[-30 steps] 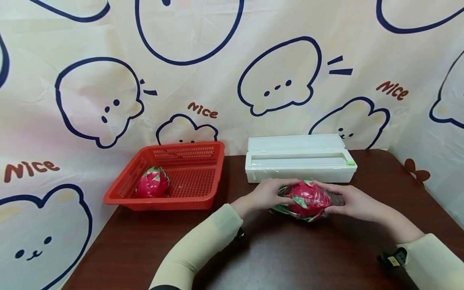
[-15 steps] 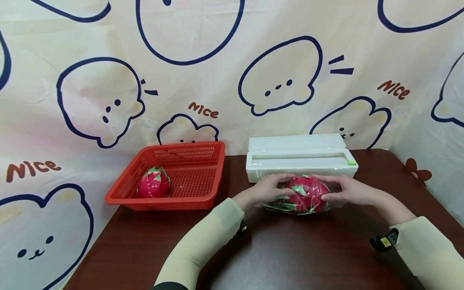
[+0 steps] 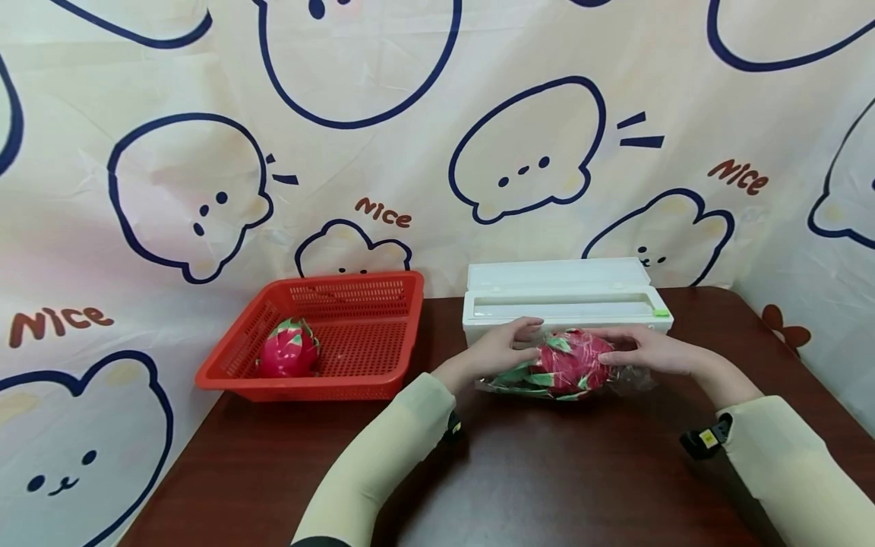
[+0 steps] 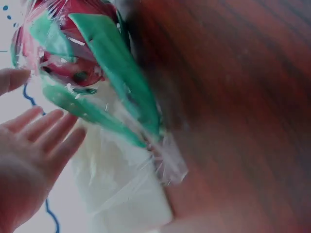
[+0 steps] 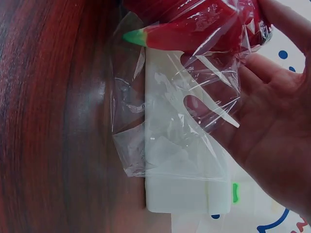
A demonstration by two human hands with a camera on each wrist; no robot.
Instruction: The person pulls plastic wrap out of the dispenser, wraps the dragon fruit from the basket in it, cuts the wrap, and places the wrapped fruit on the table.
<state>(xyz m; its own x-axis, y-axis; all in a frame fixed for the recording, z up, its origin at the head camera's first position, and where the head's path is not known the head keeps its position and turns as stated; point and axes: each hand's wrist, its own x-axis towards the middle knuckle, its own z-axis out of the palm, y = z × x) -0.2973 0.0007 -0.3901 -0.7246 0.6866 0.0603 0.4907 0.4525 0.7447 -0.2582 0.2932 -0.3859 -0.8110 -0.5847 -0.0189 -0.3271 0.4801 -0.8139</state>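
Note:
A red dragon fruit (image 3: 577, 363) with green leaf tips is wrapped in clear plastic film and lies sideways, low over the table, between both hands. My right hand (image 3: 659, 352) holds its right side, thumb in front and fingers behind. In the right wrist view, loose film (image 5: 127, 150) hangs from the fruit past the fingers. My left hand (image 3: 494, 351) is beside the leafy end. Its fingers (image 4: 51, 133) are spread and relaxed in the left wrist view, the thumb close to the film; whether it touches is unclear. Twisted film (image 4: 170, 162) sticks out beyond the long leaves.
Behind the hands stands a long white cling film box (image 3: 567, 310), lid raised, with a green slider on its right. At left, a red plastic basket (image 3: 403, 372) holds another dragon fruit (image 3: 289, 349). The dark wooden table (image 3: 547, 479) meets a printed cloth backdrop.
The dragon fruit has turned and shifted slightly left, its film end now showing on the right. My right hand has moved left with it; the left hand's fingers have loosened from the fruit.

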